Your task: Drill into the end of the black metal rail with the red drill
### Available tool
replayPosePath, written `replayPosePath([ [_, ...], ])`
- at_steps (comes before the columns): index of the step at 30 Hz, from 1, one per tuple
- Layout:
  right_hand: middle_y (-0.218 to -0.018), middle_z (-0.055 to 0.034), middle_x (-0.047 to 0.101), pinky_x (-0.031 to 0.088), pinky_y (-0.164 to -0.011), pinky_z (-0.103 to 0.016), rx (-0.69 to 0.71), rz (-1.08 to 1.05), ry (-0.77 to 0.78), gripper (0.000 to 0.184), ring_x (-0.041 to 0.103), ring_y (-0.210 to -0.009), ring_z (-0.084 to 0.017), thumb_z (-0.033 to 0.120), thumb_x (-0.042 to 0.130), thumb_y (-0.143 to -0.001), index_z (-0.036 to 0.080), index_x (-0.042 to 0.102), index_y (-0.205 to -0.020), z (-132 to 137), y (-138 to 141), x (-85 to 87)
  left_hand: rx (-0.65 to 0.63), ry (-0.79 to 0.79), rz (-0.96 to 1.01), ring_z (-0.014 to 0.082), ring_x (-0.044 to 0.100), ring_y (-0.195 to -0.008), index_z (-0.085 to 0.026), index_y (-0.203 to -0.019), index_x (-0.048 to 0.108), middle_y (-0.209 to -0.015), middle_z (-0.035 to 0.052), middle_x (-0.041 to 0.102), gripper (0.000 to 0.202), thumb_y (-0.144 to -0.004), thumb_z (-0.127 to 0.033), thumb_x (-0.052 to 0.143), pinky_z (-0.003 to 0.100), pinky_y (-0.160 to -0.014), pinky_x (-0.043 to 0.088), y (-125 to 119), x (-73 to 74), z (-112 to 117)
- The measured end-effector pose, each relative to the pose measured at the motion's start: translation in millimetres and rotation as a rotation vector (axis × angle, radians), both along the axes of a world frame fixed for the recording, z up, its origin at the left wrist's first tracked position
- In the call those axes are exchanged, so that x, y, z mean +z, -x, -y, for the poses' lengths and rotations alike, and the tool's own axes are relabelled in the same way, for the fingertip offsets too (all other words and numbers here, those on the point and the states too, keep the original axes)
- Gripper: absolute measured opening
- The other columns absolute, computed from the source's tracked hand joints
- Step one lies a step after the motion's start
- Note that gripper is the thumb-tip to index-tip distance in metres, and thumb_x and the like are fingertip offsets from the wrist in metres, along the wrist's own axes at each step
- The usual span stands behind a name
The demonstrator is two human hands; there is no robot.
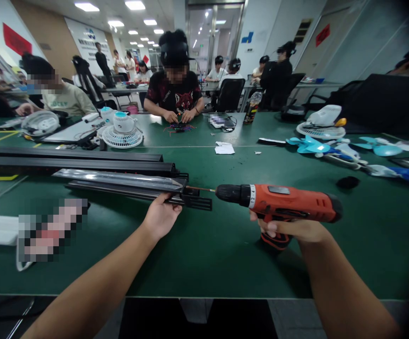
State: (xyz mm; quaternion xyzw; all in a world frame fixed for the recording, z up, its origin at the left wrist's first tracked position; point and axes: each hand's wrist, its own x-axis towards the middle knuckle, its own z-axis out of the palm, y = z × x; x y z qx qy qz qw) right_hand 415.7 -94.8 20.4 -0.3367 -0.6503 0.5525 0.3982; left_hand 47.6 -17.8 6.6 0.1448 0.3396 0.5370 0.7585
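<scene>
The right hand (298, 230) holds an orange-and-black plastic cordless drill (292, 202) by its handle, the surest grip on a probably heavy tool. Over the green tabletop (225, 263), the left hand (160, 219) grasps a long, black, likely stiff bar (119, 178) near its end.

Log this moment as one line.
left hand: holding dark rail | right hand: holding orange drill | bit: pointed toward rail end

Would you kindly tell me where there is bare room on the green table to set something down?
Bare tabletop lies between the left forearm and right forearm, bordered by the near edge, and also right of the right forearm, nearer than the dark object. The left side is crowded with black rails, the far right with blue fan blades.
</scene>
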Motion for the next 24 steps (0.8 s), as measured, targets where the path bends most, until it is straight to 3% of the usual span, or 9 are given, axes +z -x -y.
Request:
replayPosePath([
  [2, -0.083, -0.0057, 0.079, 0.066, -0.056, -0.027, -0.023, 0.005, -0.006, 0.034, 0.068, -0.058, -0.015, 0.051, 0.095, -0.098, 0.022, 0.088, -0.115, 0.6, -0.2, -1.5, -0.004, 0.0, 0.004, 0.013, 0.055, -0.067, -0.019, -0.096, 0.069, -0.091, 0.0052, 0.073, 0.015, -0.099, -0.007, 0.062, 0.027, -0.056, 0.043, 0.5, -0.4, -0.1],
  [5, -0.071, -0.0022, 0.073, 0.065, -0.054, -0.026, -0.028, 0.006, -0.014, 0.035, 0.068, -0.055, -0.016, 0.05, 0.094, -0.099, 0.02, 0.088, -0.116, 1.3, -0.3, -2.6, -0.002, 0.016, 0.01, 0.012, 0.051, -0.062, -0.019, -0.092, 0.067, -0.08, 0.0018, 0.065, 0.015, -0.099, -0.007, 0.062, 0.027, -0.056, 0.043, 0.5, -0.8, -0.1],
  [12, -0.071, 0.002, 0.07, 0.066, -0.058, -0.025, 0.007, -0.007, -0.031, 0.036, 0.069, -0.057, -0.013, 0.05, 0.093, -0.101, 0.02, 0.087, -0.119, -0.5, -0.5, -3.6, 0.001, 0.001, -0.006, 0.013, 0.054, -0.067, -0.019, -0.096, 0.07, -0.096, 0.0068, 0.075, 0.015, -0.101, -0.009, 0.06, 0.028, -0.058, 0.044, -1.5, 0.2, -0.2],
  [16, -0.082, -0.0015, 0.077, 0.066, -0.056, -0.024, 0.007, -0.014, -0.039, 0.034, 0.069, -0.058, -0.012, 0.049, 0.093, -0.102, 0.021, 0.087, -0.12, -1.1, 0.2, -2.5, -0.008, -0.011, -0.003, 0.0144, 0.056, -0.069, -0.02, -0.097, 0.071, -0.097, 0.0072, 0.075, 0.014, -0.1, -0.009, 0.062, 0.029, -0.06, 0.045, -0.4, -1.0, -0.9],
  [20, -0.071, 0.0028, 0.07, 0.066, -0.057, -0.023, 0.018, -0.015, -0.027, 0.032, 0.069, -0.057, -0.012, 0.047, 0.093, -0.102, 0.021, 0.087, -0.12, -0.4, 1.5, 1.0, -0.003, -0.001, -0.01, 0.014, 0.056, -0.07, -0.02, -0.098, 0.071, -0.096, 0.0067, 0.075, 0.015, -0.101, -0.01, 0.061, 0.028, -0.059, 0.045, -0.1, -1.8, -1.3],
  [24, -0.069, 0.0015, 0.07, 0.065, -0.054, -0.025, 0.003, -0.007, -0.028, 0.032, 0.067, -0.056, -0.014, 0.047, 0.092, -0.102, 0.019, 0.087, -0.118, 1.0, 3.5, 4.0, -0.014, 0.004, -0.007, 0.0141, 0.059, -0.073, -0.02, -0.102, 0.072, -0.1, 0.007, 0.077, 0.014, -0.1, -0.01, 0.063, 0.028, -0.059, 0.047, -1.2, -0.6, -1.0],
])
